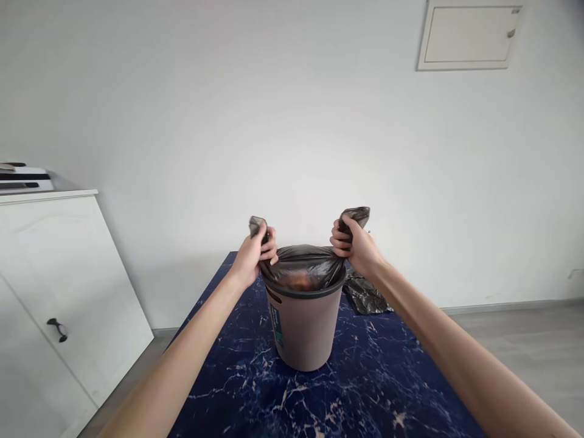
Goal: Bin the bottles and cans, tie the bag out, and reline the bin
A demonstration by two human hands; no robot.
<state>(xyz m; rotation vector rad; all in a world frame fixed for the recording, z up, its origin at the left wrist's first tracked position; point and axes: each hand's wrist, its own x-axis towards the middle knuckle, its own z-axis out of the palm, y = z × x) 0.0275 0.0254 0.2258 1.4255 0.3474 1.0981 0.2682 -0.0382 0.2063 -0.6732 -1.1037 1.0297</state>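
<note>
A taupe trash can (306,328) with a dark rim stands upright on the blue marbled table. Inside it sits a black garbage bag (310,264), its mouth gathered and pulled up above the rim. My left hand (255,250) is closed around one side of the bag's mouth, with a tuft sticking out over the thumb. On the other side, my right hand (353,242) grips the opposite edge in a fist, and a tuft pokes out above it. Something orange-brown shows faintly through the plastic; what it is I cannot tell.
Behind the can to the right, another crumpled black plastic bag (367,295) lies on the table (246,389). A white cabinet (59,292) stands at the left with items on top. A white wall rises behind, with a panel door (469,34) high on the right.
</note>
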